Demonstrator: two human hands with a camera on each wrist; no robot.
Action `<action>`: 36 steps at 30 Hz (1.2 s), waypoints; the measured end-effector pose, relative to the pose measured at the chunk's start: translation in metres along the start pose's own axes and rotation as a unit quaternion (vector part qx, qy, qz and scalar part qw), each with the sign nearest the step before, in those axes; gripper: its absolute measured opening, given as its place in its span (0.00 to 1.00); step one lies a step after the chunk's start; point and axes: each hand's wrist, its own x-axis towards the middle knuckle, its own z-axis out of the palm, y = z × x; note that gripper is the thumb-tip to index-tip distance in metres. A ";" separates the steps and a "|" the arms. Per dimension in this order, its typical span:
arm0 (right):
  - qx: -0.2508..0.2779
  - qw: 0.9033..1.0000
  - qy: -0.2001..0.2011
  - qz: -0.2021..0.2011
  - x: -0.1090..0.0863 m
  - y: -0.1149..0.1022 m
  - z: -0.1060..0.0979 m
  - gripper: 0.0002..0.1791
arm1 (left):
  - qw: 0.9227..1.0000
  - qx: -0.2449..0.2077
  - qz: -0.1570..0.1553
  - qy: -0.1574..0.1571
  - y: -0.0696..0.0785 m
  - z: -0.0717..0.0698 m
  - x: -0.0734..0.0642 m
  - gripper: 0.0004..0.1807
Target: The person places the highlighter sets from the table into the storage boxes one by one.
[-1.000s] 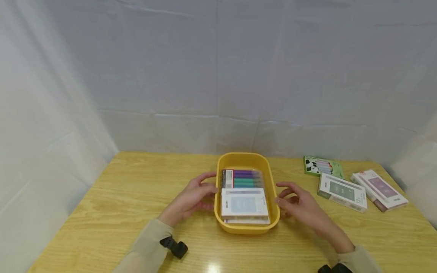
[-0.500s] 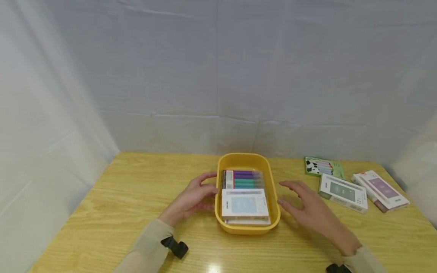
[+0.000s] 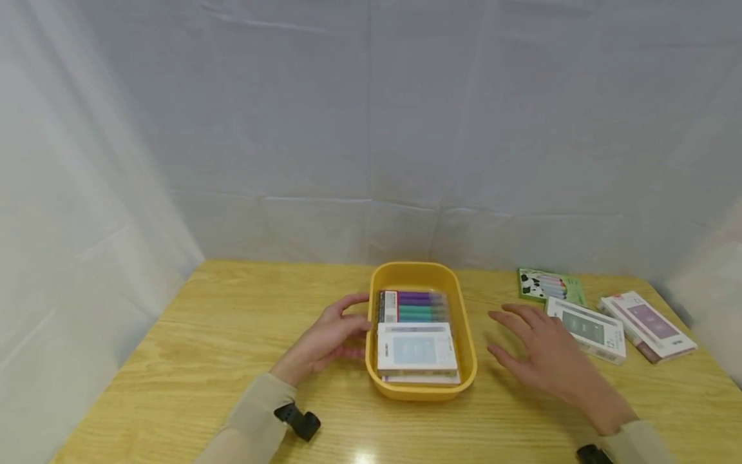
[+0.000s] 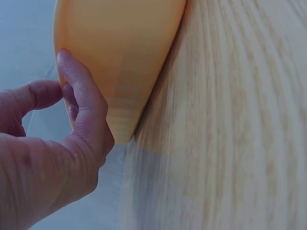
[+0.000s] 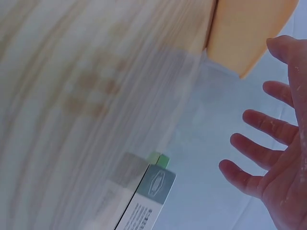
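Note:
A yellow plastic basket [image 3: 418, 392] stands upright on the table, holding a set of purple, green and blue pens [image 3: 417, 307] behind a white box with a light-blue panel [image 3: 415, 351]. Part of another white box shows beneath that one. My left hand [image 3: 327, 338] holds the basket's left side, thumb at the rim and curled fingers against the outer wall [image 4: 120, 52]. My right hand [image 3: 547, 354] hovers right of the basket, fingers spread and holding nothing. Its fingers overlap the near left part of a white box with a green panel [image 3: 594, 330] in the head view.
Behind the green-panelled box lies a green panda-printed box [image 3: 568, 288]. A white box with a purple panel [image 3: 649, 325] lies farther right, near the edge of the wooden table [image 3: 243, 303]. White sheeting [image 3: 290, 129] hangs behind and at both sides.
My right hand has moved away from the basket's right side toward the boxes on the right, its fingers straightening. My left hand and the basket have stayed in place.

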 end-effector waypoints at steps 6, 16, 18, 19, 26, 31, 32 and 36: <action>-0.022 1.000 -0.009 0.010 -0.002 0.007 -0.005 0.30 | 1.000 0.001 0.000 -0.002 0.000 0.000 0.000 0.36; -0.033 0.999 -0.019 0.036 -0.010 0.023 -0.008 0.31 | 1.000 0.001 -0.003 -0.003 0.001 0.001 0.000 0.36; -0.034 0.998 -0.020 0.042 -0.011 0.025 -0.009 0.31 | 1.000 0.001 -0.003 -0.004 0.001 0.001 0.000 0.36; -0.034 0.998 -0.021 0.046 -0.012 0.027 -0.009 0.31 | 1.000 0.000 -0.003 -0.004 0.001 0.001 0.000 0.36; -0.042 0.996 -0.038 0.069 -0.015 0.035 -0.014 0.31 | 1.000 0.001 -0.003 -0.002 0.001 0.002 0.001 0.36; -0.053 0.995 -0.048 0.074 -0.015 0.041 -0.018 0.31 | 1.000 0.003 -0.003 0.001 0.000 0.001 0.002 0.36; -0.054 0.994 -0.049 0.076 -0.015 0.042 -0.019 0.32 | 1.000 0.004 -0.003 0.001 0.000 0.001 0.002 0.36; -0.057 0.993 -0.060 0.083 -0.017 0.048 -0.022 0.32 | 1.000 0.003 -0.003 0.002 0.000 0.001 0.002 0.36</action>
